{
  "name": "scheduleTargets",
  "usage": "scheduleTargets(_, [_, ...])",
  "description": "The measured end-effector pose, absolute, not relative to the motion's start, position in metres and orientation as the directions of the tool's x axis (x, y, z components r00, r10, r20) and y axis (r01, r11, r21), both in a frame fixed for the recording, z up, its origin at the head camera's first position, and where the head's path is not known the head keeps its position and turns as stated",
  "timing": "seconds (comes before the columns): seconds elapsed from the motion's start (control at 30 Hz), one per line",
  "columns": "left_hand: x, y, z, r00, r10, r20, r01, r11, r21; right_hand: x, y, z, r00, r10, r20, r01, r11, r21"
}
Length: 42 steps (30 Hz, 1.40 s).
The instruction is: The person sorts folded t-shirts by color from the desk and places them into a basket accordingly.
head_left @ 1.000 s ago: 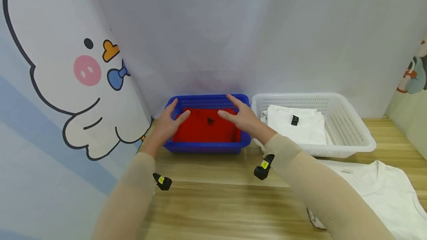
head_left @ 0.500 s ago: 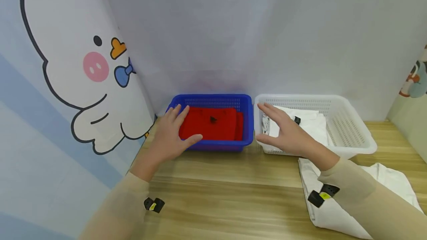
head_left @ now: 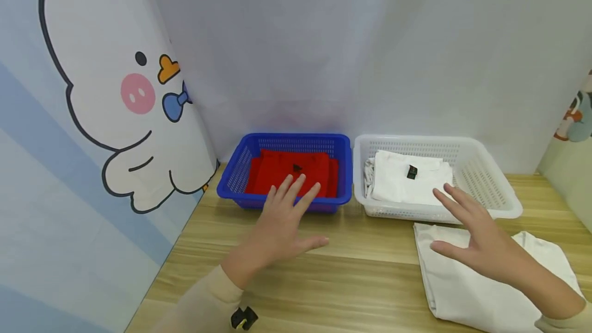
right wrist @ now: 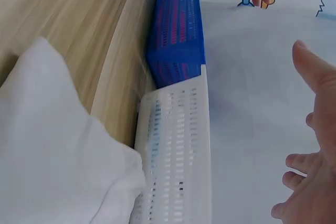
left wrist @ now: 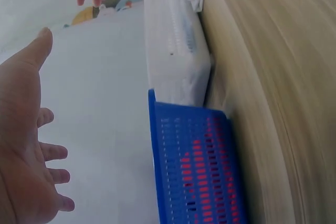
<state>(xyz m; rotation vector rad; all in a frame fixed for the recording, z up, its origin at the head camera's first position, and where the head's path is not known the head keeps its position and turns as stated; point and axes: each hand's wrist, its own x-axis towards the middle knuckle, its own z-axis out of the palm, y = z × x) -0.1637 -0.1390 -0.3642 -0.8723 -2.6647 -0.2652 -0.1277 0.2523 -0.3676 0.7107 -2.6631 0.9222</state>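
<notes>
In the head view my left hand point(head_left: 279, 225) is spread in the air in front of the blue basket point(head_left: 284, 202), holding nothing. Folded red cloth point(head_left: 273, 168) with a small dark mark lies in that basket. My right hand point(head_left: 485, 240), fingers apart and holding nothing, hovers over a folded white garment point(head_left: 467, 292) on the table. Behind it stands the white basket point(head_left: 490, 184), with folded white cloth point(head_left: 393, 179) bearing a small black tag. The left wrist view shows the left palm point(left wrist: 21, 145) beside the blue basket; the right wrist view shows the right palm point(right wrist: 320, 177).
The two baskets stand side by side on a wood-grain table point(head_left: 361, 281) against a pale curtain point(head_left: 296, 55). On the left rises a wall panel point(head_left: 115, 158) with a cartoon bird. Another printed panel point(head_left: 578, 112) borders the right side.
Both hands have drawn back from the blue basket. My right hand has moved right, past the white basket, to above the white garment; my left hand has come nearer and rightward.
</notes>
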Motion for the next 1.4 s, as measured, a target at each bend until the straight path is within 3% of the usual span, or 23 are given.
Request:
scheduleTargets(0.33, [-0.149, -0.083, -0.386, -0.730, 0.616, 0.296, 0.654, 0.755, 0.043, -0.099, 0.324, -0.401, -0.879, -0.242, 0.411, -0.442, 0.736, -0.512])
scheduleTargets(0.6, [-0.147, -0.039, -0.399, -0.719, 0.655, 0.232, 0.674, 0.738, 0.008, -0.090, 0.367, -0.433, -0.880, -0.158, 0.448, -0.408, 0.735, -0.541])
scheduleTargets(0.8, [-0.146, -0.002, -0.409, -0.714, 0.680, 0.165, 0.688, 0.726, -0.015, -0.092, 0.393, -0.454, -0.897, -0.108, 0.429, -0.331, 0.808, -0.487])
scheduleTargets(1.03, [-0.149, 0.035, -0.427, -0.747, 0.659, 0.085, 0.663, 0.747, 0.033, -0.093, 0.423, -0.481, -0.944, -0.044, 0.327, -0.206, 0.855, -0.477])
scheduleTargets(1.17, [-0.150, 0.054, -0.439, -0.766, 0.643, 0.016, 0.643, 0.766, -0.011, -0.093, 0.436, -0.495, -0.971, 0.000, 0.239, -0.117, 0.871, -0.477])
scheduleTargets(1.4, [-0.151, 0.082, -0.452, -0.790, 0.606, -0.095, 0.612, 0.788, -0.067, -0.092, 0.442, -0.518, -0.955, 0.013, 0.296, -0.131, 0.878, -0.461])
